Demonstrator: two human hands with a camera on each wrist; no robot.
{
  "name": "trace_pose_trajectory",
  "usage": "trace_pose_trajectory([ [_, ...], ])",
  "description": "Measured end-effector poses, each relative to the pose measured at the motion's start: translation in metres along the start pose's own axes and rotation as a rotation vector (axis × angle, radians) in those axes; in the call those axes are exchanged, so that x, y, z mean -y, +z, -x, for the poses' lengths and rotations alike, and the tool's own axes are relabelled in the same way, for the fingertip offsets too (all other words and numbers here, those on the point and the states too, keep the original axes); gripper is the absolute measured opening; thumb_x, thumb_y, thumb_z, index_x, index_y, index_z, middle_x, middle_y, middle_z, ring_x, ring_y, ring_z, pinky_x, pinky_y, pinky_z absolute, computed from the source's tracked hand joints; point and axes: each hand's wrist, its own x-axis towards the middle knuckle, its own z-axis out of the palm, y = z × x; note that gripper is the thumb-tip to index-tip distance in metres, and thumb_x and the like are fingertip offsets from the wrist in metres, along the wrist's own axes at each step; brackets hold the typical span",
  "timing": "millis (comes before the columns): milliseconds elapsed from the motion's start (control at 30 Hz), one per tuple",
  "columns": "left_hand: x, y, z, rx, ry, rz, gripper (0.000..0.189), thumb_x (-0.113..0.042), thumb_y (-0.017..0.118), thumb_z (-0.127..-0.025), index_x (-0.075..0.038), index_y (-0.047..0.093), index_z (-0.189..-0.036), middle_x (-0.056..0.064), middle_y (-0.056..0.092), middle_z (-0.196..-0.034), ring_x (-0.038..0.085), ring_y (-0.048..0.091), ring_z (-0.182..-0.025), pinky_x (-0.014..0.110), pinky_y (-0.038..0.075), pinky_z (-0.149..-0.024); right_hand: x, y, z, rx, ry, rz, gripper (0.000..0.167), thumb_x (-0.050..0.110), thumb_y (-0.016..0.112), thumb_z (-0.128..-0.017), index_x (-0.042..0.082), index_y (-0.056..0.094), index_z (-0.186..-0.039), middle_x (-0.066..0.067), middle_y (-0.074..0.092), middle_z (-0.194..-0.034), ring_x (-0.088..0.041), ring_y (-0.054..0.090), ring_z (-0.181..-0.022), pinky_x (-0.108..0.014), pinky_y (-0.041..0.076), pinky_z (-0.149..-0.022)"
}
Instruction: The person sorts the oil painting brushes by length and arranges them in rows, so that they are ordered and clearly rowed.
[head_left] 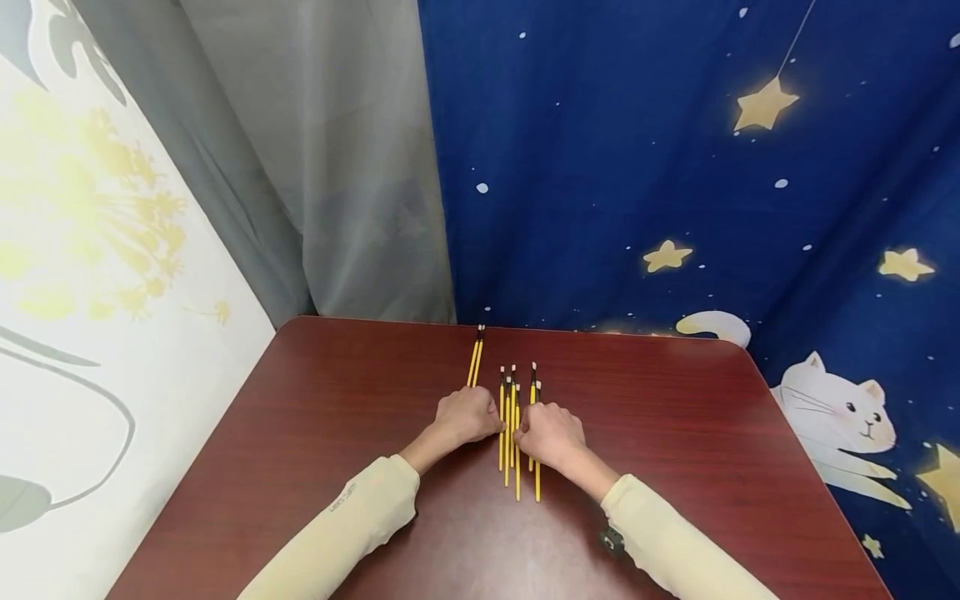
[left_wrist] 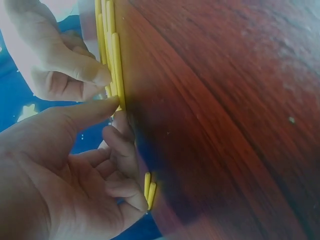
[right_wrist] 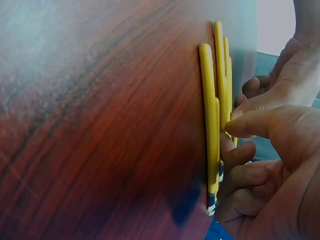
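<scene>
Several slim paintbrushes [head_left: 507,471] with yellow handles, dark necks and pale tips lie side by side on the table, tips pointing away. My left hand [head_left: 468,414] is at their left side; in the left wrist view its thumb [left_wrist: 95,111] and index finger pinch a yellow handle [left_wrist: 118,65]. From the right, my right hand [head_left: 552,431] pinches a handle [right_wrist: 220,60] of the same group between thumb [right_wrist: 245,126] and index finger. Two more brushes [head_left: 537,483] lie at the right, partly under the right hand. Another pair [head_left: 476,360] lies apart, beyond the left hand.
The dark red wooden table [head_left: 337,375] has rounded far corners. Behind it hang a grey curtain [head_left: 360,167] and a blue curtain [head_left: 585,167] with stars and a white cat. A pale patterned wall or cloth [head_left: 112,333] borders the left side.
</scene>
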Motion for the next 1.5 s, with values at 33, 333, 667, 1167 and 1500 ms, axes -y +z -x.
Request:
trace_pose_trajectory([
  [33, -0.001, 0.0, -0.001, 0.004, 0.001, -0.008, 0.053, -0.033, 0.078, -0.088, -0.023, 0.046, -0.047, -0.009, 0.038, -0.045, 0.014, 0.045, -0.049, 0.031, 0.031, -0.047, 0.0, -0.001, 0.0, 0.004, 0.007, 0.004, 0.035, 0.027, 0.074, -0.084, 0.027, 0.057, -0.053, 0.006, 0.056, -0.056, -0.017, 0.057, -0.057, -0.041, 0.044, -0.052],
  [333, -0.009, 0.004, 0.001, 0.013, -0.057, -0.141, 0.045, -0.043, 0.078, -0.084, -0.02, 0.052, -0.056, -0.003, 0.049, -0.055, 0.02, 0.053, -0.058, 0.038, 0.043, -0.052, 0.003, 0.001, 0.003, 0.074, 0.075, 0.027, 0.042, 0.037, 0.077, -0.082, 0.021, 0.052, -0.052, 0.0, 0.057, -0.057, -0.021, 0.057, -0.059, -0.044, 0.048, -0.056],
  [667, -0.009, 0.005, 0.008, 0.003, -0.045, -0.183, 0.043, -0.042, 0.077, -0.085, -0.019, 0.053, -0.057, -0.003, 0.049, -0.054, 0.019, 0.053, -0.056, 0.037, 0.043, -0.052, 0.007, 0.002, 0.002, 0.082, 0.07, 0.042, 0.043, 0.035, 0.077, -0.084, 0.02, 0.051, -0.054, -0.001, 0.055, -0.057, -0.022, 0.055, -0.056, -0.042, 0.046, -0.054],
  [1167, -0.006, 0.004, 0.007, -0.017, -0.04, -0.102, 0.046, -0.038, 0.078, -0.085, -0.019, 0.053, -0.051, -0.005, 0.044, -0.049, 0.018, 0.052, -0.054, 0.035, 0.039, -0.051, 0.01, -0.002, 0.002, 0.083, 0.053, 0.044, 0.044, 0.041, 0.082, -0.081, 0.021, 0.051, -0.057, 0.001, 0.053, -0.057, -0.021, 0.054, -0.053, -0.038, 0.043, -0.05],
  [1500, -0.009, 0.005, 0.007, -0.004, -0.051, -0.079, 0.047, -0.04, 0.08, -0.086, -0.018, 0.056, -0.052, -0.004, 0.044, -0.049, 0.018, 0.051, -0.054, 0.035, 0.038, -0.051, 0.007, 0.0, 0.004, 0.083, 0.05, 0.036, 0.046, 0.047, 0.084, -0.081, 0.021, 0.053, -0.057, 0.002, 0.053, -0.057, -0.02, 0.053, -0.053, -0.038, 0.042, -0.05],
])
